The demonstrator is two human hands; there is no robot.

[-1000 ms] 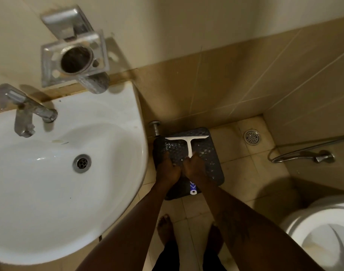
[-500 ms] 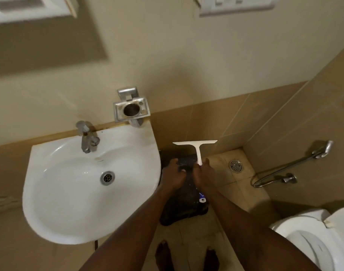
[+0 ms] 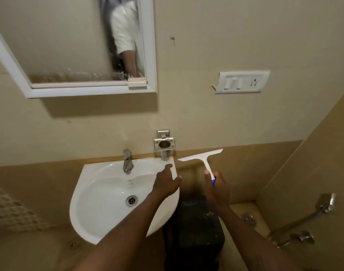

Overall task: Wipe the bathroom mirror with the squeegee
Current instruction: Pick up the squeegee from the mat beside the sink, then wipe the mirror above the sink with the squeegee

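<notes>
Your squeegee (image 3: 201, 157) looks like smooth white plastic, blue at the grip end; mirror (image 3: 69, 45) glass is streaky and wet-looking along the bottom, its frame glossy white, material unclear; sink (image 3: 101, 202) is glossy white ceramic; tap (image 3: 127, 160) and cup holder (image 3: 163, 144) are shiny metal; wall tiles (image 3: 245, 173) are smooth tan with a slight sheen; switch plate (image 3: 242, 82) is white plastic; floor mat (image 3: 196, 222) is dark and textured.

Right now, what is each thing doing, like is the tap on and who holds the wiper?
squeegee: held up, blade not on glass
right hand: gripping the squeegee handle
left hand: empty, over the sink rim
mirror: streaky near its bottom
tap: no water running
sink: no standing water
</notes>
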